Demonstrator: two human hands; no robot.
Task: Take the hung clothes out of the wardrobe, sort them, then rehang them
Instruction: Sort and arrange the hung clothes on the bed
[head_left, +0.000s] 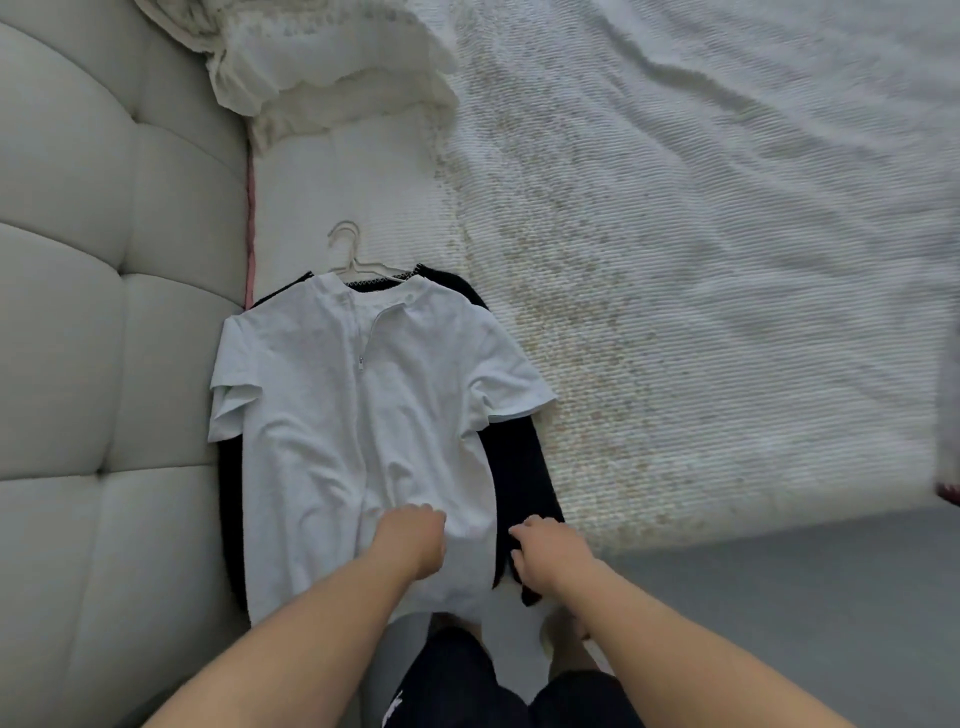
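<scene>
At the bed (675, 260), I stood over a white zip-neck T-shirt (358, 426) laid flat on top of a black garment (524, 483), both apparently on a pale hanger (347, 249) whose hook pointed toward the pillows (322, 62). My left hand (413, 538) was curled on the shirt's lower front, bunching the cloth in its fingers; my right hand (545, 551) gripped the edge of the black garment just beside the shirt's hem. The padded headboard (93, 312) ran along the left. I judged this the sorting step, with the clothes out of the wardrobe and stacked on the mattress. The next move seemed to call for drawing the hems straight and separating the white piece from the black before rehanging.
</scene>
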